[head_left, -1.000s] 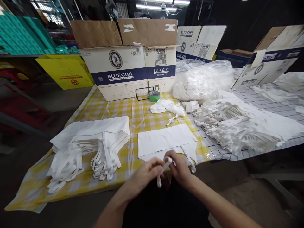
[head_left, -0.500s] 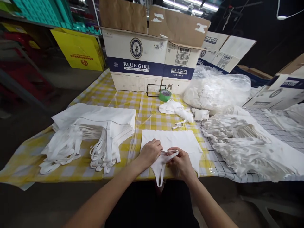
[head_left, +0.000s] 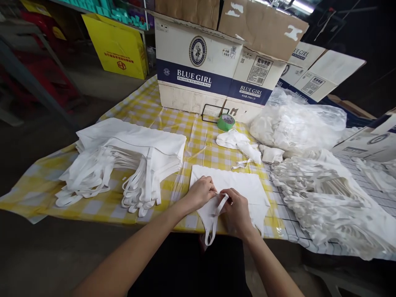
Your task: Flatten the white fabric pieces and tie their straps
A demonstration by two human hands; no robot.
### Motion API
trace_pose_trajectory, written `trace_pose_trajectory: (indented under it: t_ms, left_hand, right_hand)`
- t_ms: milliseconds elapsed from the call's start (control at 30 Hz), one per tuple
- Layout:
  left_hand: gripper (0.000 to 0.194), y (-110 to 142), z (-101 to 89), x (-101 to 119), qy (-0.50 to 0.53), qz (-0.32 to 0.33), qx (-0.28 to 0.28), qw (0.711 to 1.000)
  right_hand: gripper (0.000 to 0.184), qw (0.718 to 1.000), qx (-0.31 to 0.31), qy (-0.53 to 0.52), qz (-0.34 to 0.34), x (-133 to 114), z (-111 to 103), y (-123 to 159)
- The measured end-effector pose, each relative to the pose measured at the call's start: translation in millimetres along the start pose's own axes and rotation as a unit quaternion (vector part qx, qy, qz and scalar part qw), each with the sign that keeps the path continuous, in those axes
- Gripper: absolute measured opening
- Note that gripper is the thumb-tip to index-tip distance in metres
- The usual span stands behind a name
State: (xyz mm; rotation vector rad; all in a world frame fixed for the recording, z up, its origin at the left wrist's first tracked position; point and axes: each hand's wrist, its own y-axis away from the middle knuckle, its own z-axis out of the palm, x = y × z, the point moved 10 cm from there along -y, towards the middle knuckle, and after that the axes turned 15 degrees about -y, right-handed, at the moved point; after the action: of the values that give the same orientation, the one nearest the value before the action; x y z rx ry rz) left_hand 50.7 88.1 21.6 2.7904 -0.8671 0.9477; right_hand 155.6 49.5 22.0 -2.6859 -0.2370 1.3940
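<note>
A white strappy top [head_left: 238,183], like a camisole, lies flat at the table's front edge with its straps towards me. My left hand [head_left: 202,193] pinches the fabric near its middle. Close beside it, my right hand [head_left: 237,208] is closed on one of the straps [head_left: 220,205], which loops up between the hands. The other strap [head_left: 210,235] hangs over the table edge. What lies between the fingertips is partly hidden. A stack of similar white tops [head_left: 130,140] sits to the left, straps forward. Another heap of white garments [head_left: 321,194] lies to the right.
Behind stands a large Blue Girl carton [head_left: 194,66]. In front of it are a green tape roll [head_left: 226,122], a black wire frame [head_left: 213,112] and small white cloth pieces [head_left: 238,142]. A clear plastic bag [head_left: 297,121] sits at the back right, on the checked tablecloth [head_left: 136,109].
My view has shifted and tilted slightly. The right hand has drawn the strap up closer to the left fingertips, and both hands stay over the same top.
</note>
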Motion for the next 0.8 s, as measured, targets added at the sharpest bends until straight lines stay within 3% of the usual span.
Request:
trace_pose_trajectory:
  t_ms: [300, 800]
  left_hand:
    - [0.014, -3, 7.7, -10, 0.027, -0.01, -0.01, 1.0]
    - [0.017, -3, 5.8, -6, 0.026, 0.006, -0.013, 1.0]
  right_hand:
    - [0.032, 0.998, -0.012, 0.047, -0.041, -4, 4, -4]
    - [0.034, 0.995, -0.024, 0.06, -0.072, -11, 8, -7]
